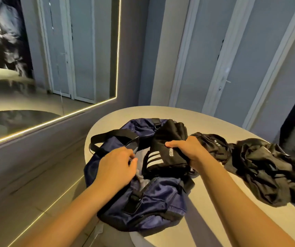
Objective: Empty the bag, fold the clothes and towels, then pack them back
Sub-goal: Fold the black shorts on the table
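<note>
Emptying the navy blue shiny-fabric duffel bag (153, 198) on the pale round table (205, 120).
My left hand (118, 163) curls its fingers on the left edge of the bag's opening, I judge to hold it spread and keep the bag from sliding. My right hand (187, 148) clenches a black fabric garment with three white stripes (162, 157) bunched over the opening, ready to lift clear. Further right, a crumpled heap of black clothes (261, 168) lies on the table beside the bag, probably set apart for folding.
</note>
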The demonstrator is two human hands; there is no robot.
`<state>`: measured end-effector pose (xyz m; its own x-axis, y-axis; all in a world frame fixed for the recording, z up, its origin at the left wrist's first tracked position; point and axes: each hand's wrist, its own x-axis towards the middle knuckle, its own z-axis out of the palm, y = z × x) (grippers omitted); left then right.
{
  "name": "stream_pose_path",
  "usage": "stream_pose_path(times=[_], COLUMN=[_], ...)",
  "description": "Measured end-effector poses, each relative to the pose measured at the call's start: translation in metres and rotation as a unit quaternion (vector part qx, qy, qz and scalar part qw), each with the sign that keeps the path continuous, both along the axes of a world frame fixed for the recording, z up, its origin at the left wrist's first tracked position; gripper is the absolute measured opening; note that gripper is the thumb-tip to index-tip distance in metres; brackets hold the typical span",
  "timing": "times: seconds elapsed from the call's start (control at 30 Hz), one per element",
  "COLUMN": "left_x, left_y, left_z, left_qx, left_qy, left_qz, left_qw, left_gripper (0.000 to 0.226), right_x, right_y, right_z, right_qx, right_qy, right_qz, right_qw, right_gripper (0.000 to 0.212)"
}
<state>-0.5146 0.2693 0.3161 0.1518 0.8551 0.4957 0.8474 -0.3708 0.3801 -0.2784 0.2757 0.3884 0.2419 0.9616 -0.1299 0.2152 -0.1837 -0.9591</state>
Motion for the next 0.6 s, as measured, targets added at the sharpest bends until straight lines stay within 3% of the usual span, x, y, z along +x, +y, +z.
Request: stream_pose_path(times=[0.1,0.2,0.27,0.4,0.5,0.6], left_x=[0.0,0.0,-0.003,-0.009,-0.009,-0.015], left_y=[0.032,0.064,0.077,0.082,0.077,0.078], left_z=[0.017,0.025,0.023,0.018,0.016,0.017], left_qx=[0.004,-0.082,-0.124,-0.069,-0.005,0.031], left_qy=[-0.02,0.001,-0.041,-0.18,-0.219,-0.23], left_qz=[0.034,0.08,0.082,0.059,0.042,0.029], left_qw=[0.999,0.993,0.988,0.979,0.975,0.972], left_gripper=[0.023,0.03,0.031,0.042,0.044,0.045], right_x=[-0.022,-0.037,-0.045,-0.067,-0.086,-0.097], right_y=[0.028,0.052,0.064,0.08,0.089,0.092], right_z=[-0.014,-0.033,-0.044,-0.056,-0.059,-0.046], right_qx=[-0.007,-0.013,-0.02,-0.009,-0.014,-0.081], right_qy=[-0.086,-0.166,-0.199,-0.184,-0.147,-0.093], right_qz=[-0.004,0.007,0.015,0.044,0.052,0.065], right_qw=[0.996,0.986,0.98,0.982,0.988,0.99], right_gripper=[0.041,0.048,0.042,0.061,0.068,0.069])
